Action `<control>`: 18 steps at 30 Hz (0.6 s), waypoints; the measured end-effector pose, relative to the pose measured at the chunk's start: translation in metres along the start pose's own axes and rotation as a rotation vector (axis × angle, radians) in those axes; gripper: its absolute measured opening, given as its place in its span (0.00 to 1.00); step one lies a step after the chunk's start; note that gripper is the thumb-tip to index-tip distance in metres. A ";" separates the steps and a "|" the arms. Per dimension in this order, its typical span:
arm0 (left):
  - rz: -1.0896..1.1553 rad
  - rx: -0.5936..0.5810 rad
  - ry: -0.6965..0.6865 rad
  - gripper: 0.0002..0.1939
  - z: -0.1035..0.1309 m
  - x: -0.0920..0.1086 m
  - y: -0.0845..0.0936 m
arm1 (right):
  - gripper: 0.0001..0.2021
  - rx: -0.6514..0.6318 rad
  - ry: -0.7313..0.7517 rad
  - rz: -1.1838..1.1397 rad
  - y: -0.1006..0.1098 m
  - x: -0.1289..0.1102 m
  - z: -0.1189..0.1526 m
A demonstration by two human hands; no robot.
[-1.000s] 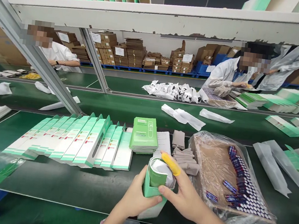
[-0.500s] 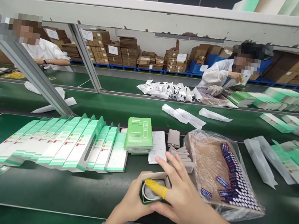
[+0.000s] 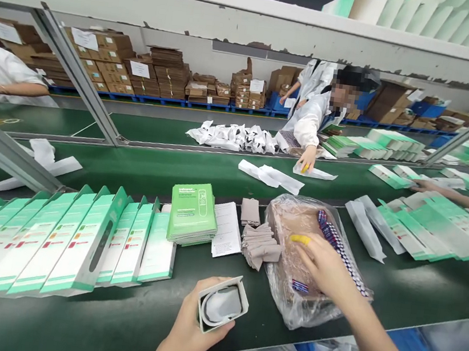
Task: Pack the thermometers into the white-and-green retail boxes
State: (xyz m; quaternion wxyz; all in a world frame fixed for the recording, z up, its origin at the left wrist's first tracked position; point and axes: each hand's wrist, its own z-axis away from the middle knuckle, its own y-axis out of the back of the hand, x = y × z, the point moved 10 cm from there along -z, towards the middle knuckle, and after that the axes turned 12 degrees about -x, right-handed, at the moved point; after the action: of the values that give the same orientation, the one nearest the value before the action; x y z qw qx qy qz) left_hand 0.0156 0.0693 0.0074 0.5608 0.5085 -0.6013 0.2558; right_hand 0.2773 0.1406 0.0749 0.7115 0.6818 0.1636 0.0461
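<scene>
My left hand [image 3: 194,317] is wrapped around a small white-and-green carton [image 3: 224,303], its open end facing up. Inside sits a whitish wrapped item [image 3: 222,305]. My right hand [image 3: 320,261] is over a plastic-lined cardboard tray [image 3: 279,279] of batteries [image 3: 339,247], its fingers apart and a yellow finger cover on one. I see nothing held in it, though its underside is hidden. A pair of loose batteries [image 3: 300,286] lies near the tray's front. Beside the tray are folded grey-brown pouches [image 3: 260,245].
Green booklets [image 3: 192,213] are stacked beside printed sheets [image 3: 228,229]. Open cartons [image 3: 78,247] stand in a row at left; more cartons [image 3: 439,225] lie at right. White sleeves [image 3: 271,176] rest on the belt. Across it, a co-worker's hand [image 3: 307,157] touches a sleeve.
My right hand has left the carton and moved right over the battery tray. My left hand still holds the carton. The view has turned right, and the co-worker opposite has reached forward.
</scene>
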 end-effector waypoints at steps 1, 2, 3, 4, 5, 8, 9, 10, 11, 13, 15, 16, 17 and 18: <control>-0.003 0.004 -0.022 0.28 0.001 0.003 0.000 | 0.13 -0.057 -0.056 0.082 -0.010 0.022 -0.003; -0.003 0.011 -0.039 0.28 0.001 0.005 0.000 | 0.11 -0.112 -0.091 0.147 -0.021 0.041 -0.005; -0.002 0.020 -0.053 0.28 0.001 0.007 0.000 | 0.10 -0.151 -0.112 0.174 -0.031 0.055 -0.007; -0.002 0.024 -0.064 0.28 0.001 0.008 0.001 | 0.10 -0.169 -0.121 0.177 -0.039 0.066 -0.008; -0.001 0.025 -0.072 0.29 0.001 0.010 0.001 | 0.11 -0.185 -0.126 0.187 -0.046 0.073 -0.009; 0.007 0.020 -0.102 0.29 -0.002 0.013 0.000 | 0.11 -0.196 -0.124 0.198 -0.056 0.085 -0.014; 0.003 0.019 -0.117 0.29 -0.002 0.014 0.000 | 0.10 -0.188 -0.113 0.191 -0.054 0.085 -0.015; -0.002 0.029 -0.129 0.29 -0.003 0.015 0.001 | 0.10 -0.174 -0.093 0.177 -0.050 0.082 -0.015; -0.008 0.043 -0.138 0.29 -0.004 0.016 0.001 | 0.09 -0.154 -0.067 0.157 -0.042 0.076 -0.014; -0.025 0.085 -0.137 0.29 -0.006 0.014 0.003 | 0.11 -0.087 -0.002 0.114 -0.020 0.051 -0.008; -0.042 0.134 -0.119 0.29 -0.008 0.011 0.004 | 0.14 0.069 0.107 0.047 0.014 0.004 0.006; -0.051 0.152 -0.105 0.29 -0.009 0.009 0.004 | 0.14 0.237 0.211 -0.024 0.038 -0.027 0.019; -0.058 0.164 -0.094 0.29 -0.011 0.008 0.003 | 0.14 0.374 0.330 -0.099 0.058 -0.059 0.034; -0.057 0.172 -0.085 0.29 -0.012 0.006 0.003 | 0.14 0.435 0.434 -0.154 0.070 -0.090 0.046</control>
State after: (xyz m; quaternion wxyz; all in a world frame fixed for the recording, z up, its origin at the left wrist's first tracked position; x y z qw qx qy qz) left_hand 0.0189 0.0787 0.0170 0.4960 0.5821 -0.5856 0.2688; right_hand 0.2171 0.0757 0.1596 0.4989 0.7778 0.3690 0.1004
